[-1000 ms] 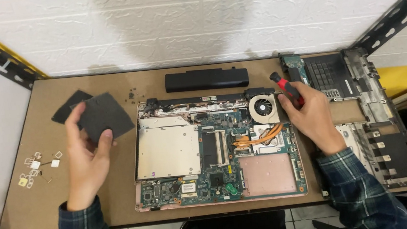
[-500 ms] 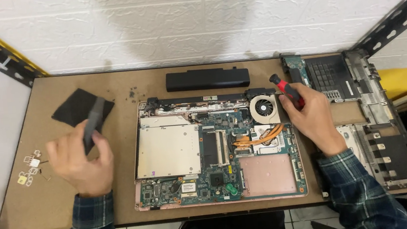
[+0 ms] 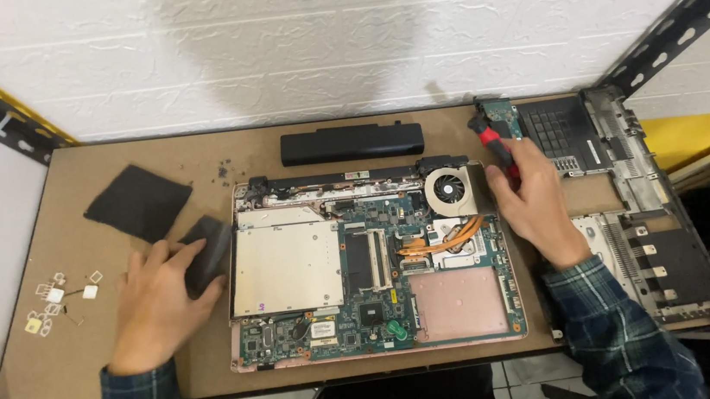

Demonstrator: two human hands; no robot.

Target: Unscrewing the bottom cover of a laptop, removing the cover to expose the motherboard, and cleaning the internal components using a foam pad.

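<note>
An opened laptop base point(image 3: 370, 267) lies in the middle of the brown table, its green circuit board, silver drive bay, copper heat pipe and round fan point(image 3: 451, 188) exposed. My left hand point(image 3: 161, 301) rests just left of the laptop, fingers wrapped on a dark flat cover piece point(image 3: 206, 250). A second black flat panel point(image 3: 138, 201) lies on the table farther left. My right hand point(image 3: 536, 204) sits at the laptop's right edge, gripping a red-and-black screwdriver point(image 3: 493, 144) that points away from me, next to the fan.
A long black battery point(image 3: 352, 142) lies behind the laptop. A stripped laptop case shell point(image 3: 633, 199) lies at the right. Several small pale parts and screws point(image 3: 56, 298) lie near the left edge of the table point(image 3: 68, 375). A white brick wall stands behind.
My left hand moved right and toward the laptop, bringing one dark cover piece away from the black panel, which stays on the table. My right hand with the screwdriver barely moved.
</note>
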